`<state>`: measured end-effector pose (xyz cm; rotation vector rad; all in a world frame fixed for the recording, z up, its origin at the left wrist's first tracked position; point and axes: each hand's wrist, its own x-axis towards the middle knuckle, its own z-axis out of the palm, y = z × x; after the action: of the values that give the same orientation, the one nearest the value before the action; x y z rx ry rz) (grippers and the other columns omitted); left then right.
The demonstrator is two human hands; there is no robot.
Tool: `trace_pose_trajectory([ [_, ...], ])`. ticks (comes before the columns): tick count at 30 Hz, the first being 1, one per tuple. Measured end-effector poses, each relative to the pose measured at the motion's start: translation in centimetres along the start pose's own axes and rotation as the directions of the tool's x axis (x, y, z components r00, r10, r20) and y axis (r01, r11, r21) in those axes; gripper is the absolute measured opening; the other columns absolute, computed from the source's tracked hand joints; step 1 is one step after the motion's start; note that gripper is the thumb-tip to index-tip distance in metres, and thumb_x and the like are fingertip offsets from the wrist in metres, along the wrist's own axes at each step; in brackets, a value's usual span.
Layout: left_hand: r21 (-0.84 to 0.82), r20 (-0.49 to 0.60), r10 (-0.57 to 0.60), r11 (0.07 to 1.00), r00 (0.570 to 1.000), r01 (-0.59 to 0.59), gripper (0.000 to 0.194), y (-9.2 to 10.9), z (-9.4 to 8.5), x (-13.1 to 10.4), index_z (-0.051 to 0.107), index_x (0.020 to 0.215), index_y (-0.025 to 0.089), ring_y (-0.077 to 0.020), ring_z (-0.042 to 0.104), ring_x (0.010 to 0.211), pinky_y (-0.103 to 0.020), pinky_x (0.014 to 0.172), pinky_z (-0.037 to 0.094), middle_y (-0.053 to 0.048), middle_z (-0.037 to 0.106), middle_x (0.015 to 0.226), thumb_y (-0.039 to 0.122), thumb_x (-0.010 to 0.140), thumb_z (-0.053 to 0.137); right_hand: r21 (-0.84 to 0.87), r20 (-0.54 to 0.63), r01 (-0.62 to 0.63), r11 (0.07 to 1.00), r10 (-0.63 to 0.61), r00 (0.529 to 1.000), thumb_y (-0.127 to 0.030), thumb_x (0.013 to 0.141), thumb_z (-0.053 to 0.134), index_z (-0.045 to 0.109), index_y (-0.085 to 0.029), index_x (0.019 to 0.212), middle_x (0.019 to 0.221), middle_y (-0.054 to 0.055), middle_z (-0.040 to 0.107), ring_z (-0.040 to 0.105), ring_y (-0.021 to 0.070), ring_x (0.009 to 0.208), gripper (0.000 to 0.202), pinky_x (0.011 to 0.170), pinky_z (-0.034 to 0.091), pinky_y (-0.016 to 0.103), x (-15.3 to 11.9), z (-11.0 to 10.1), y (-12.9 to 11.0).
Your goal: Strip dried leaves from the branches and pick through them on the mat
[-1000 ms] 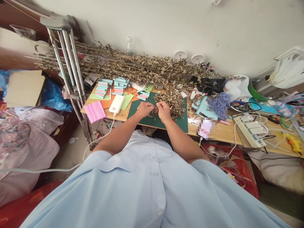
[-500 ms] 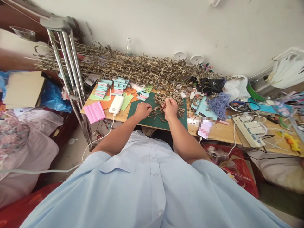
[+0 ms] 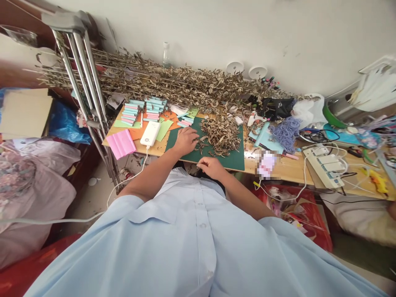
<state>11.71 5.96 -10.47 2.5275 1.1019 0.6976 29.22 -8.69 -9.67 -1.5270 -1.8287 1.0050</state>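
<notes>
A green cutting mat [image 3: 178,147] lies at the table's front edge, with a heap of dried leaves [image 3: 221,134] on its right half. My left hand [image 3: 186,141] rests palm down on the mat's left part, its fingers extended towards a few loose leaf bits. Nothing shows in it. Near the mat's front edge is my right hand [image 3: 213,168], its fingers pinched together; whatever is between the fingertips is too small to make out. It is apart from the heap.
Dried stems [image 3: 173,84] line the wall. Left of the mat are rolled paper tubes [image 3: 154,108], a white power bank [image 3: 150,133] and pink paper [image 3: 121,144]. To the right lie a phone [image 3: 266,165], purple yarn [image 3: 286,134] and a power strip [image 3: 324,168]. Crutches [image 3: 81,62] stand left.
My right hand has moved from the leaf heap down to the mat's front edge. My left hand has flattened, its fingers now stretched out. The view has shifted slightly.
</notes>
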Motion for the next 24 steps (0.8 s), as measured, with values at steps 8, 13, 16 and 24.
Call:
trace_pose_trajectory([
  [8, 0.023, 0.241, 0.212, 0.974, 0.947, -0.224, 0.03, 0.5, 0.9, 0.4, 0.08, 0.111, 0.022, -0.0373, 0.044, 0.144, -0.058, 0.116, 0.029, -0.012, 0.07, 0.134, 0.024, 0.089, 0.061, -0.335, 0.099, 0.141, 0.932, -0.114, 0.989, -0.022, 0.097, 0.063, 0.074, -0.02, 0.093, 0.096, 0.007, 0.077, 0.07, 0.0203, 0.091, 0.012, 0.086, 0.049, 0.029, -1.3, 2.0, 2.2],
  [13, 0.04, 0.191, 0.181, 0.981, 0.965, -0.192, 0.028, -0.8, 0.8, 0.4, 0.082, 0.098, 0.02, -0.0365, 0.051, 0.132, -0.056, 0.113, 0.032, -0.014, 0.075, 0.116, 0.023, 0.088, 0.057, -0.38, 0.116, 0.156, 0.912, -0.12, 0.986, -0.022, 0.1, 0.06, 0.074, -0.019, 0.097, 0.099, 0.008, 0.077, 0.069, 0.0201, 0.093, 0.015, 0.086, 0.049, 0.029, -2.0, 2.1, 2.9],
  [16, 0.042, 0.152, 0.165, 0.984, 0.974, -0.174, 0.028, -1.2, 0.6, 0.1, 0.082, 0.095, 0.019, -0.0356, 0.052, 0.129, -0.056, 0.113, 0.032, -0.014, 0.076, 0.112, 0.02, 0.086, 0.056, -0.409, 0.108, 0.156, 0.899, -0.122, 0.987, -0.023, 0.101, 0.057, 0.074, -0.018, 0.1, 0.102, 0.009, 0.077, 0.069, 0.0206, 0.094, 0.017, 0.088, 0.049, 0.03, -2.3, 2.6, 3.5],
  [24, -0.006, 0.045, 0.079, 0.997, 0.996, -0.079, 0.026, -0.5, 0.5, -0.2, 0.083, 0.088, 0.022, -0.0351, 0.053, 0.126, -0.055, 0.112, 0.032, -0.012, 0.075, 0.111, 0.038, 0.092, 0.062, -0.503, 0.11, 0.143, 0.852, -0.101, 0.989, -0.02, 0.1, 0.054, 0.076, -0.018, 0.105, 0.106, 0.011, 0.078, 0.071, 0.0239, 0.1, 0.022, 0.092, 0.051, 0.034, -2.6, 3.2, 4.8],
])
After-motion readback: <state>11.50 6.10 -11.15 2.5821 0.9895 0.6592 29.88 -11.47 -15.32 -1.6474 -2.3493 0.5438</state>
